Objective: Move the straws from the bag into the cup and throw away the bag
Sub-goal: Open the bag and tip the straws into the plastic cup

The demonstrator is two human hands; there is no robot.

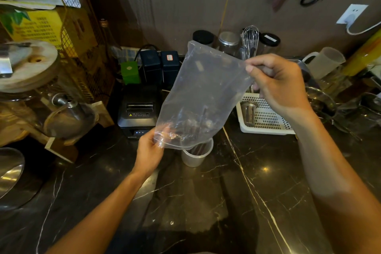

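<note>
Nearest in, the left hand pinches the low end of the bag between thumb and fingertips, right above the cup on the dark marble counter. The cup already has dark straws standing in it, and the bag's low edge hangs just over its rim. Whether any straws are left inside is hard to say — there's dark stuff showing through the film low down, but it could be the ones in the cup.

Further up and right, the right hand pinches the high corner with thumb against curled fingers. My guess is the bag's thin, floppy and a bit slick, next to weightless — so grab edges or corners, then scrunch it for the bin. Far right sits a white basket.
</note>
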